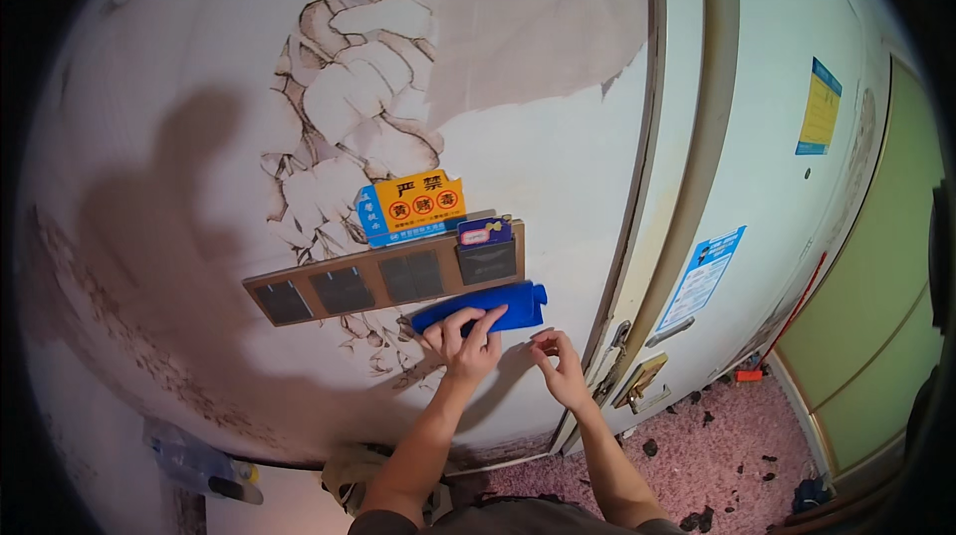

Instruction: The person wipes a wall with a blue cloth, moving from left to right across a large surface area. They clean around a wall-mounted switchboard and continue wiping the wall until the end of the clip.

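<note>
My left hand (467,345) holds a folded blue cloth (485,311) against the wall, fingers spread over its lower part. The cloth lies just under the lower edge of a brown-framed switch panel (377,277) with several dark sections. My right hand (560,371) hovers right of the cloth and slightly lower, fingers loosely curled, thumb apart, with nothing seen in it. In the panel's rightmost section stands a purple card (485,232). A yellow and blue sticker (418,206) bearing writing is on the wall at the panel's upper edge.
Right of my hands are the door frame (676,184) and a white door with a brass-coloured lock (641,380). Dark bits litter the pink carpet (672,460). A red-handled tool (792,318) leans near the green panel (874,311). At lower left hangs a clear plastic bag (190,460).
</note>
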{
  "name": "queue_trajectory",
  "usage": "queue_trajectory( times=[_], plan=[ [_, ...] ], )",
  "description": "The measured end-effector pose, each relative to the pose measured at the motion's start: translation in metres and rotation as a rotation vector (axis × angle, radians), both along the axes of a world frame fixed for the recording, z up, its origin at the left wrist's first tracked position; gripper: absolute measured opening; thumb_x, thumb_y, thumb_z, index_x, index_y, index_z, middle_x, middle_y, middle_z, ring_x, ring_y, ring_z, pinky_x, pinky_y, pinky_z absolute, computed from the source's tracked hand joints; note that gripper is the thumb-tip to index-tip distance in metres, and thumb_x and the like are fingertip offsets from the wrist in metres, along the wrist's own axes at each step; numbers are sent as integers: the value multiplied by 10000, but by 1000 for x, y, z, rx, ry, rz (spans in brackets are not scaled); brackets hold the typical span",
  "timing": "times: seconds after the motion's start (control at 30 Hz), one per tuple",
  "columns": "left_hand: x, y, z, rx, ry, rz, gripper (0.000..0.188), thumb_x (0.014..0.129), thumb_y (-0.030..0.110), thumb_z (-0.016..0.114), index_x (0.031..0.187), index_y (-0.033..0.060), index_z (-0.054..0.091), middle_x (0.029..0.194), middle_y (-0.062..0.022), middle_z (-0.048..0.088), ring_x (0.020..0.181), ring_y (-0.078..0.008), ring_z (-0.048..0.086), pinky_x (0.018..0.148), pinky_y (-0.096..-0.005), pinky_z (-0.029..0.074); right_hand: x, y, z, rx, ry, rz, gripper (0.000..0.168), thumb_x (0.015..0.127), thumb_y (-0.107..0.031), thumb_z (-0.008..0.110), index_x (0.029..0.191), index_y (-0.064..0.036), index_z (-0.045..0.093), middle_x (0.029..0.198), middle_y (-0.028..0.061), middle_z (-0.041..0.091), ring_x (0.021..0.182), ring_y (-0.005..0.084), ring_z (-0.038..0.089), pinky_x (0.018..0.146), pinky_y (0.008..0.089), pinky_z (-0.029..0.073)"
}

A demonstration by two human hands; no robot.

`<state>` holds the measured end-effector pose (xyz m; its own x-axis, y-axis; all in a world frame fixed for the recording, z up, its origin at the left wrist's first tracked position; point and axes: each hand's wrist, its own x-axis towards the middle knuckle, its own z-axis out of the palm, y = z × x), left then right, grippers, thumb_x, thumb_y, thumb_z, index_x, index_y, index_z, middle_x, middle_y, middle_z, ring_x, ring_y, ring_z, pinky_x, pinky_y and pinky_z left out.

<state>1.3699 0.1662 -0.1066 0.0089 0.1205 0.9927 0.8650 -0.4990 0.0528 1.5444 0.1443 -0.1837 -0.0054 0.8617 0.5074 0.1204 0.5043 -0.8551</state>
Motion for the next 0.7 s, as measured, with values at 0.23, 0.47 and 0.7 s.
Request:
queue_trajectory(
  times=[0.23,0.47,0.7],
  plan=[
    [22,-11,-76,-133,111,-31,378,677,93,705,962,330,778,917,141,574,845,-160,402,791,-327,285,7,-14,-11,-144,-74,-18,291,969,-143,613,1202,3,516,1041,117,648,868,179,628,758,314,518],
    [45,-5,-29,-113,88,-55,419,684,81,714,1017,329,772,945,135,581,877,-147,404,791,-324,269,27,-13,6,-185,39,78,203,1000,-190,568,1051,-15,480,848,79,639,698,109,575,618,260,470],
    [76,-8,-6,-192,1,-96,443,722,63,716,1102,287,762,1033,97,606,962,-152,427,834,-333,283,32,-24,39,-31,271,133,212,980,-96,561,1151,1,482,1001,88,585,804,130,584,654,268,498]
  ],
)
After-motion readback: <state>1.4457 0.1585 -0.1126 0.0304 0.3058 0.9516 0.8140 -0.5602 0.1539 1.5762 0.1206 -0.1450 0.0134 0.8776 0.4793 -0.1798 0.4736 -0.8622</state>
